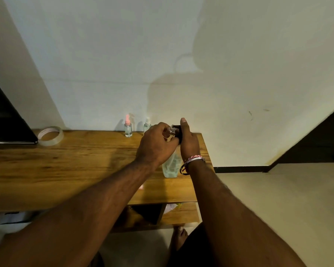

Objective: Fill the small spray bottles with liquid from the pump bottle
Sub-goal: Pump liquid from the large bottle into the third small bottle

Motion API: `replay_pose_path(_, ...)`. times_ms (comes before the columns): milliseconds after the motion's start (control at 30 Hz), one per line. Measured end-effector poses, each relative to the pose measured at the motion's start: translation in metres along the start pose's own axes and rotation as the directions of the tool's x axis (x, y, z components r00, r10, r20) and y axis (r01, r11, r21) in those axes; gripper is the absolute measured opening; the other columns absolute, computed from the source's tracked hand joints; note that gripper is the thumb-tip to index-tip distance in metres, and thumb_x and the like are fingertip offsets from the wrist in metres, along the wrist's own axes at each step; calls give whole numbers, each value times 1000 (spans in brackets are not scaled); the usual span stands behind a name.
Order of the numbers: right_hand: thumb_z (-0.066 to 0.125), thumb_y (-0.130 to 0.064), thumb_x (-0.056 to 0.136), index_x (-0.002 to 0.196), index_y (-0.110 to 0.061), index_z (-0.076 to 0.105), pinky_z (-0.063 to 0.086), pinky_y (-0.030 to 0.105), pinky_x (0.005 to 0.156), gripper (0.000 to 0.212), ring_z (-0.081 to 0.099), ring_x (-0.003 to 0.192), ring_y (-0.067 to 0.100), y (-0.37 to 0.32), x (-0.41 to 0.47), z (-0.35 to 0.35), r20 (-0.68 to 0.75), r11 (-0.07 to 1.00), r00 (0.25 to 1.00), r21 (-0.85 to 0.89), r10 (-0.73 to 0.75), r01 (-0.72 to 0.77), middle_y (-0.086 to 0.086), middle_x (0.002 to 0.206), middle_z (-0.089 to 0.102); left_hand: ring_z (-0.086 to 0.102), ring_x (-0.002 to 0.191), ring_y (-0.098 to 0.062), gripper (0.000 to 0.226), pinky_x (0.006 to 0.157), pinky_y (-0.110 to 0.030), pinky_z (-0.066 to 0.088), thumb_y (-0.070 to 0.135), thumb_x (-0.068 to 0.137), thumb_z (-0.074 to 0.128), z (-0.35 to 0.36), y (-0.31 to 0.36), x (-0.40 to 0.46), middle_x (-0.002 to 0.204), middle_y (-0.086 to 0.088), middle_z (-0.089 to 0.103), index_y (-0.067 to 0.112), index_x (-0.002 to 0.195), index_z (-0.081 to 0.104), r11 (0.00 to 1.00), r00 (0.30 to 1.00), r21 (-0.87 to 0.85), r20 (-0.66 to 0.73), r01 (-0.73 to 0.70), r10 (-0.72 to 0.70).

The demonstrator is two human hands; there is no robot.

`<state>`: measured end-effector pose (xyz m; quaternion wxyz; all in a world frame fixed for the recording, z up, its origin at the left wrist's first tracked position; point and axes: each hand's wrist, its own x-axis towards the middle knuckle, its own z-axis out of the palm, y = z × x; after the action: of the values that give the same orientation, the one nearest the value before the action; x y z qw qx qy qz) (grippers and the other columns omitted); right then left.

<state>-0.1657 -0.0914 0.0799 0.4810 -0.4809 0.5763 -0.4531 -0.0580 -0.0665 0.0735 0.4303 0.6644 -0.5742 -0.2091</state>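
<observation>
Two hands | left hand [156, 141] holds small bottle [171, 130] beside right hand [188, 140]

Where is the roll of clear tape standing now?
In the head view, the tape roll lies at the far left of the wooden table, beside a dark object, well left of the pink-topped spray bottle.
</observation>
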Motion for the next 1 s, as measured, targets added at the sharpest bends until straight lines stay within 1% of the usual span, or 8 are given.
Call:
replay_pose_path(100,41,-64,102,83,-27,80,51,28,80,57,74,86,8,5,1,0,33,997,999,82,-18,15,-6,85,80,62,89,-6,24,77,-37,61,32,90,73,1,-4,4,104,11,62,28,112,64,999,999,10,6,-53,53)
replay_pose_path(167,40,-57,105,81,-28,78,50,25,79,53,71,79,-1,9,2,0,36,989,999,148,-37,31,-10,81,78,61,85,-7,19,74,-40,61,31,92,71,1,-8,7,102,11,61,29,108,60,996,996,28,24,-89,88)
replay_pose_path(233,42,-53,106,83,-27,77,49,23,77,49,70,77,-3,16,5,2,15,981,999,189,-53,49,-12,80,78,61,82,-7,18,73,-41,60,30,92,70,1,-11,11,99,12,63,28,107,60,993,993,37,38,-116,114)
replay_pose_path(367,42,-48,107,82,-24,75,47,8,60,48,68,68,-5,20,8,7,-51,980,996,181,-71,79,-13,70,75,62,81,-8,20,71,-39,60,31,92,71,2,-13,15,91,12,65,26,109,60,988,989,58,42,-141,139)
replay_pose_path(600,41,-40,110,76,-26,73,49,10,60,49,68,67,-5,26,12,7,-94,979,989,160,-115,129,-13,66,74,63,79,-9,21,68,-33,56,27,91,72,8,-13,15,88,11,65,22,109,61,991,991,26,32,-134,134)
replay_pose_path(767,42,-35,110,74,-23,73,48,13,58,49,66,66,0,30,16,7,-120,981,979,86,-164,175,-1,72,73,62,77,-8,23,64,-28,52,28,91,72,9,-18,15,88,10,65,22,111,61,990,991,51,43,-130,128)
replay_pose_path(900,40,-41,110,77,-25,75,52,19,65,50,70,73,5,34,16,10,-94,979,978,69,-186,193,-2,75,75,61,75,-9,21,63,-30,52,28,91,71,7,-20,15,87,10,64,24,107,59,983,985,81,51,-168,164)
replay_pose_path(1000,39,-46,109,78,-24,76,54,15,65,53,73,75,6,32,14,10,-68,976,980,100,-185,191,0,77,77,61,76,-8,20,62,-26,49,30,93,70,5,-19,16,87,10,65,24,109,60,979,983,90,40,-183,180)
